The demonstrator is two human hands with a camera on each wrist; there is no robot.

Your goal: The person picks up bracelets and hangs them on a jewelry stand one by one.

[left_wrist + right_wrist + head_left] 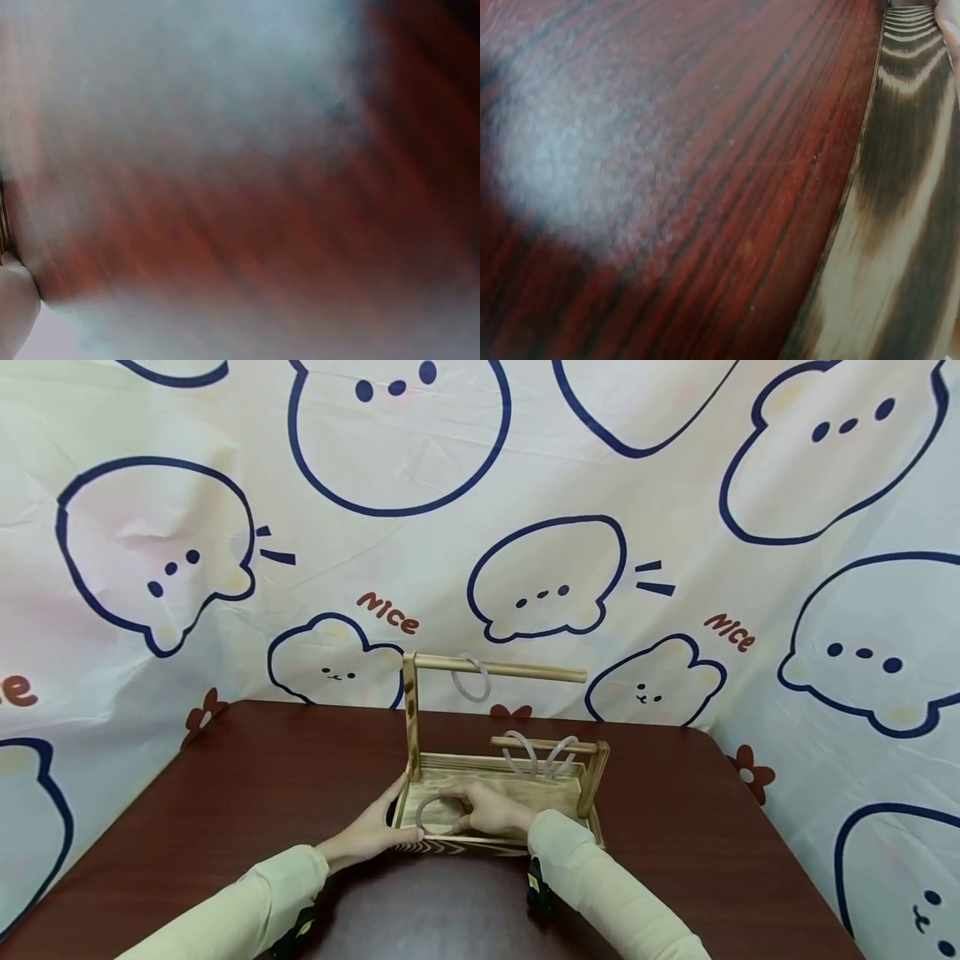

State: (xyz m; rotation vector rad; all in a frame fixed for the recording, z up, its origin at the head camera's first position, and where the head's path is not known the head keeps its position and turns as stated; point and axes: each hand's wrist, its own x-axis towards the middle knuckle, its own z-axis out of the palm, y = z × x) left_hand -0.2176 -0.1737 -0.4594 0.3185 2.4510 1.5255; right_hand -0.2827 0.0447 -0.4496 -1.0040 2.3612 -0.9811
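A wooden rack (pixel 490 762) with a shallow tray base stands on the table, a tall bar at its left and a lower bar at its right. My left hand (pixel 367 835) holds the tray's left end, thumb at the front corner and fingers along the side. Inside the tray, my right hand (pixel 491 810) pinches a pale ring (pixel 422 810) between thumb and fingers. One ring (pixel 486 687) hangs on the tall bar; two rings, including the left one (pixel 517 764), hang on the lower bar. In the right wrist view the tray's dark-grained front wall (pixel 885 217) runs along the right edge.
The dark red-brown table (pixel 300 760) reaches back to a cream cloth (pixel 420 560) printed with cartoon outlines. Cloth also stands at both sides. The left wrist view is mostly blurred tabletop (pixel 225 232), with a bit of the hand at its left edge.
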